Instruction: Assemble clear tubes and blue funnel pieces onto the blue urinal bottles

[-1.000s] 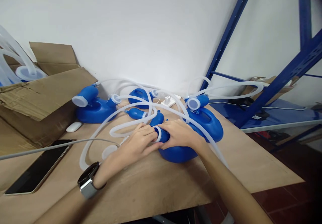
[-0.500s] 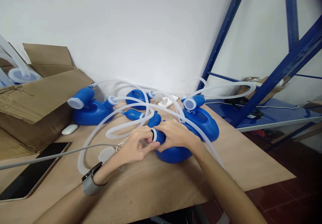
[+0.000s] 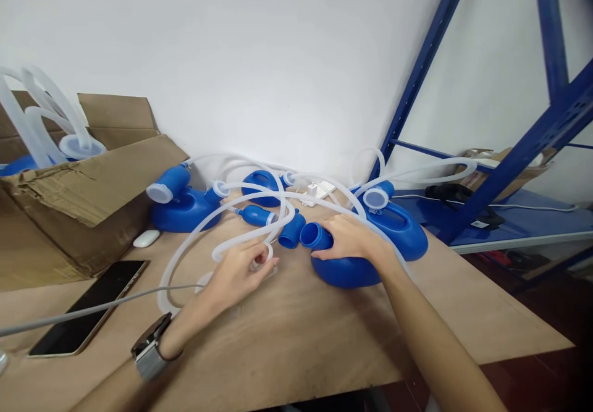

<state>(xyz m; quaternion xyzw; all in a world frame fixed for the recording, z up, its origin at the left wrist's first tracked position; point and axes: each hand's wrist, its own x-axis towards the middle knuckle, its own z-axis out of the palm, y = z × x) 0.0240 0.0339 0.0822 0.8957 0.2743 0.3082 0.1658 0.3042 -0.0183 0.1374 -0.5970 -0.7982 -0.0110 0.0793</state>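
Observation:
My right hand is wrapped around the neck of a blue plastic jug, which lies on the table with its open mouth facing left. A short way to the left, my left hand pinches a translucent white ring between thumb and fingers, apart from the jug. Just behind the jug's mouth lies a loose blue cup-like piece with its opening toward me. A blue bulb-shaped piece with a white tube lies farther back. Beside my left wrist, a translucent disc is partly hidden.
Other blue jugs stand at left, back and right. Translucent hoses loop across the table. At left are a cardboard box, a phone, a white mouse and a grey cable. A blue shelf borders the right.
The white ring has come off the jug's neck and moved left in my left hand. My right hand keeps the neck, whose blue mouth now shows. The view has shifted slightly left.

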